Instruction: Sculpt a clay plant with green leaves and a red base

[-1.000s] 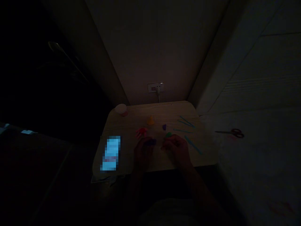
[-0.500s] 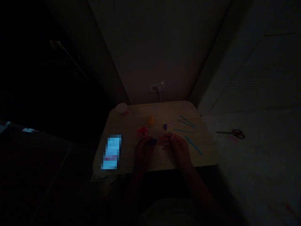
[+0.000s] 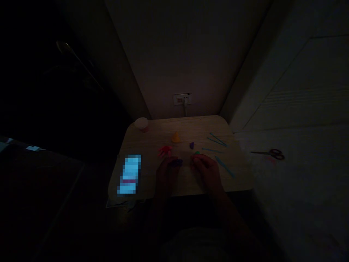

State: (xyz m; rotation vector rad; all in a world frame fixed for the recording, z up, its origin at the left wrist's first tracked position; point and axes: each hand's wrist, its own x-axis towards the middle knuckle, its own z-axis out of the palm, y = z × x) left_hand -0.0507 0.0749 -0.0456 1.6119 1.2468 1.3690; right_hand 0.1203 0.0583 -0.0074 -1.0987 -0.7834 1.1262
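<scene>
In dim light, my left hand (image 3: 165, 173) is closed around a dark purple lump (image 3: 176, 162), which looks like modelling clay and pokes out past the fingertips. To its right, my right hand (image 3: 205, 167) has its fingers curled together in a pinch. Whatever lies between them is too dark and small to make out. A green lump (image 3: 196, 153) shows just beyond those fingertips. Farther back is a small purple piece (image 3: 192, 145). Past my left hand lies a red figure with several leg-like strands (image 3: 165, 150), and behind it stands an orange cone-shaped piece (image 3: 176, 137).
Several turquoise sticks (image 3: 225, 166) lie on the right of the wooden table (image 3: 152, 185). A tub (image 3: 141, 124) stands at the back left; a lit phone (image 3: 129, 174) lies at the left. Scissors (image 3: 268, 154) are off to the right. A wall socket (image 3: 182, 99) holds a plug.
The fingers of my right hand, stretched toward my left hand before, are now curled in. The gap between the hands is wider. My left hand keeps the purple lump.
</scene>
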